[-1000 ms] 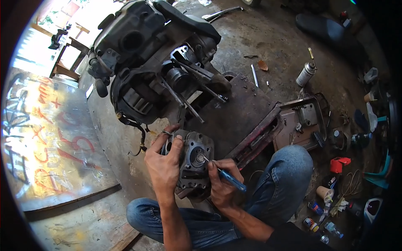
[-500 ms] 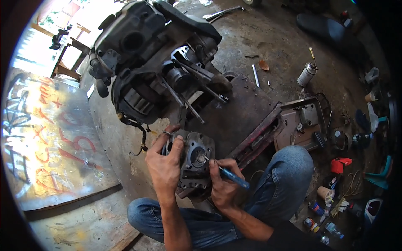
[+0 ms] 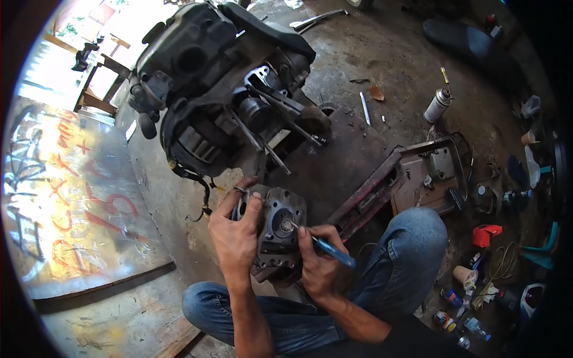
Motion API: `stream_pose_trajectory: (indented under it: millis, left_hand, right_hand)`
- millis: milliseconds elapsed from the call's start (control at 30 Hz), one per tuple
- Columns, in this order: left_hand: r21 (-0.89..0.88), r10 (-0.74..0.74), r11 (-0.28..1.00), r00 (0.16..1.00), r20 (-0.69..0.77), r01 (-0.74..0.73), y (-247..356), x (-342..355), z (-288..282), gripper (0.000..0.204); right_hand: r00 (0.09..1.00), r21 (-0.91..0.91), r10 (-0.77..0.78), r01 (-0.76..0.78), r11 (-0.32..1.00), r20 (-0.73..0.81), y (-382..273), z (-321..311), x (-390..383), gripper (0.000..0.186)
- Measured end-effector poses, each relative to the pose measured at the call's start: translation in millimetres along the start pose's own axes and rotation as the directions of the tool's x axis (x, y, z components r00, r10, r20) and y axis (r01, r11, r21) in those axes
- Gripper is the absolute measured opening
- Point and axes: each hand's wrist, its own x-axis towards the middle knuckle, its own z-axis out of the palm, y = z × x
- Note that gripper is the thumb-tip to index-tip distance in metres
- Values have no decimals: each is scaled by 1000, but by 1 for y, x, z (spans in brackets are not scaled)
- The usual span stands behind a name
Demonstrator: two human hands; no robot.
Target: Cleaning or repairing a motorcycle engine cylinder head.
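Between my knees sits a grey metal cylinder head (image 3: 279, 247), its round chamber facing up. My left hand (image 3: 234, 238) grips its left side, thumb on top and fingers round the far edge. In my right hand (image 3: 321, 259) is a screwdriver (image 3: 332, 251) with a blue handle. Its thin shaft reaches left, and the tip rests at the round valve inside the chamber. Beyond my hands stands a dark engine (image 3: 221, 89) with its piston (image 3: 255, 113) and long studs exposed.
A shallow metal tray (image 3: 427, 156) holding parts lies right of a reddish frame piece (image 3: 365, 200). Farther off are a spray can (image 3: 439, 106) and a black seat (image 3: 459, 40). Bottles, a cup (image 3: 464, 276) and a red piece (image 3: 486, 235) litter the right floor. A painted metal sheet (image 3: 83, 203) stands left.
Almost nothing differs. My hands, the screwdriver and the cylinder head keep their places, with only a very slight shift of the view.
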Motion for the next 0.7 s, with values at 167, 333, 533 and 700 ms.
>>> stream_pose_trajectory:
  millis: [167, 333, 533, 700]
  left_hand:
    - [-58, -14, 998, 1000, 3, 14, -1, 1, -3, 33]
    - [-63, -16, 998, 1000, 18, 17, -1, -1, -5, 33]
    - [-33, 6, 999, 1000, 5, -6, -3, 1, -3, 33]
    - [-87, -20, 996, 1000, 16, 22, 0, -1, -4, 32]
  right_hand:
    - [1000, -37, 8, -7, 999, 20, -1, -11, -8, 19]
    - [997, 57, 66, -64, 996, -35, -3, -3, -9, 18]
    - [993, 101, 122, -121, 987, -5, -8, 0, -6, 17]
    - [977, 134, 212, -213, 968, 22, -16, 7, 0, 18]
